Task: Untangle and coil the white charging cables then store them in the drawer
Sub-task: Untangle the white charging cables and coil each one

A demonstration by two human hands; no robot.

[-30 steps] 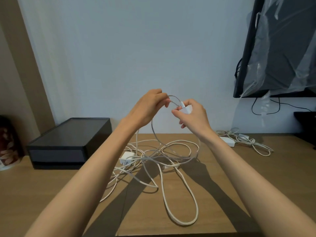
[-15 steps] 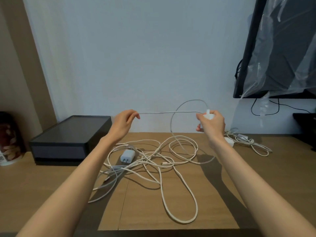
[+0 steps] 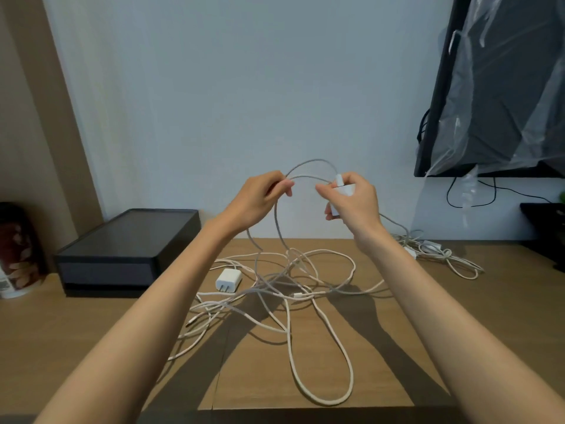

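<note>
The wooden table (image 3: 91, 347) spreads out below me against a pale wall, and a dark screen wrapped in clear plastic (image 3: 504, 87) hangs at the upper right. At the table's back left sits the black drawer box (image 3: 122, 249), closed as far as I can tell, with a patterned jar (image 3: 15, 249) beside it at the edge of view. The white cables (image 3: 287, 283) lie in a loose tangle in the middle of the table, between my forearms, with one long loop running toward me. A smaller bundle of white cable (image 3: 443, 255) lies apart at the back right. Both my hands are raised above the tangle, close together but not touching. My left hand (image 3: 260, 200) pinches a lifted strand (image 3: 315, 160) between thumb and curled fingers; the strand arcs up and over to my right hand (image 3: 354, 203), and more of it hangs down from my left hand into the tangle. My right hand is curled round a white adapter (image 3: 344, 188) at the strand's end. A second white plug (image 3: 227, 280) lies on the table at the tangle's left edge, prongs toward me.
</note>
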